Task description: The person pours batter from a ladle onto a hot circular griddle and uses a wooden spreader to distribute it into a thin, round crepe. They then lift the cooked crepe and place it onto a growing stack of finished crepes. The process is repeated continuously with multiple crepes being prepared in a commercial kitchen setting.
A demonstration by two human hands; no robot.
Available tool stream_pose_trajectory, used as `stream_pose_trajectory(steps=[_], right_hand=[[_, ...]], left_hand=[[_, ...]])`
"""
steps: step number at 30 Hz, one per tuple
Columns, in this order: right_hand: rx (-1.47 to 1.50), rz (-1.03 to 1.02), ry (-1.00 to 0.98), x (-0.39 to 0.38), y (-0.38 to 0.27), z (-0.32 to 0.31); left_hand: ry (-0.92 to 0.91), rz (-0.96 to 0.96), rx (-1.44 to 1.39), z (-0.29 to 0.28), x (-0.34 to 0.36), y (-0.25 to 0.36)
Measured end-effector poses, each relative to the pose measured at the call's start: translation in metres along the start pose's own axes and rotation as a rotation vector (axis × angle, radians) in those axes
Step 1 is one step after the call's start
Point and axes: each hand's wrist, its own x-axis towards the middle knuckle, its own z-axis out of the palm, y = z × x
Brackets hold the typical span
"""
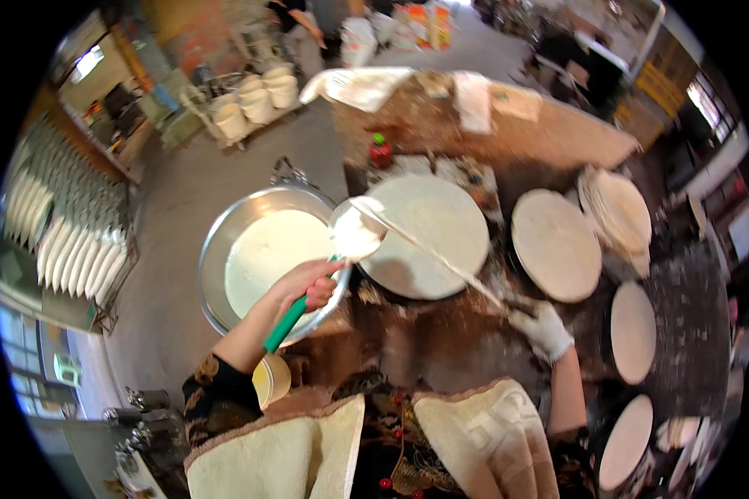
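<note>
My bare left hand (pixel 308 284) is closed round the green handle of a ladle (pixel 358 233). White batter fills its bowl, which hangs between the basin's rim and the round griddle. The wide steel basin (pixel 216 291) holds more white batter (pixel 279 254). In a white glove, my right hand (pixel 544 329) grips a long thin wooden stick (pixel 441 259). The stick slants across the griddle, its far end at the ladle's bowl; I cannot tell whether they touch. A pale round sheet (pixel 437 224) covers the griddle's top.
More pale round sheets lie on griddles to the right (pixel 556 245), with a stack of flat rounds (pixel 616 208) behind. A red bottle with a green cap (pixel 379 151) stands behind the middle griddle. Below the basin is a yellow container (pixel 271 381). White buckets (pixel 256 101) stand farther back.
</note>
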Motion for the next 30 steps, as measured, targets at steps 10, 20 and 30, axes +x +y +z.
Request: stream_pose_trajectory(steps=[10,20,30], right_hand=[[-0.8,0.587,0.919,-0.258,0.111,0.024],[1.314,0.035,1.525,-0.312,0.14,0.196],[1.445,-0.113,1.875,-0.427,0.188,0.279]], left_hand=[[-0.439,-0.177,0.359,0.181,0.112,0.008],[-1.031,-0.443,0.792,0.371,0.081,-0.139],[-1.08,-1.186,0.966,0.484,0.046,-0.417]])
